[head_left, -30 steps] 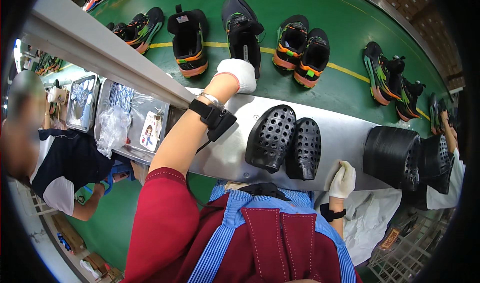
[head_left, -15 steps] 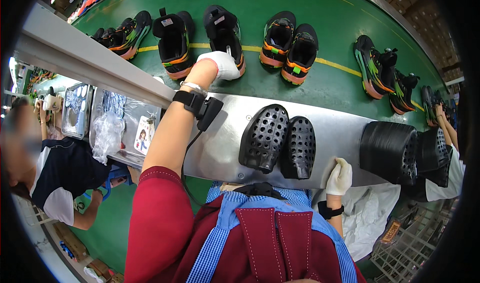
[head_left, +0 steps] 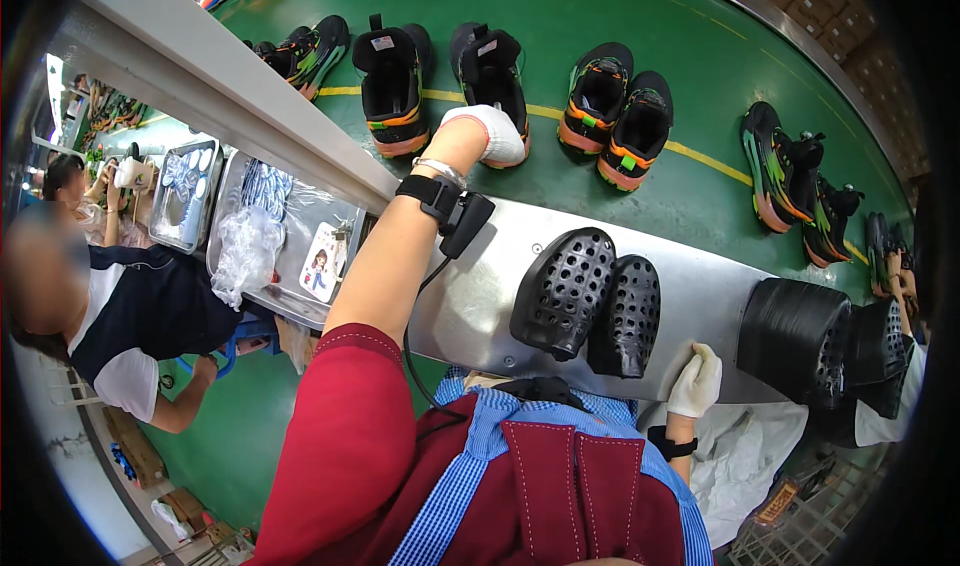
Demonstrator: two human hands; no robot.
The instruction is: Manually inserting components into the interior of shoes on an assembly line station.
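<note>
Here the gloved left hand (head_left: 492, 131) grips a black mesh sneaker (head_left: 490, 66); right hand (head_left: 695, 381) rests loosely curled.

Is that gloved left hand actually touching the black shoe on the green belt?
Touching. The head view shows the left hand resting on the heel of the black shoe, with no gap between them.

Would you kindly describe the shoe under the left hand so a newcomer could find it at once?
On the green conveyor belt, shoes lie in pairs along a yellow line. Take the second pair from the left: the black shoe is its right one. It alone has the white-gloved left hand on its heel.
</note>
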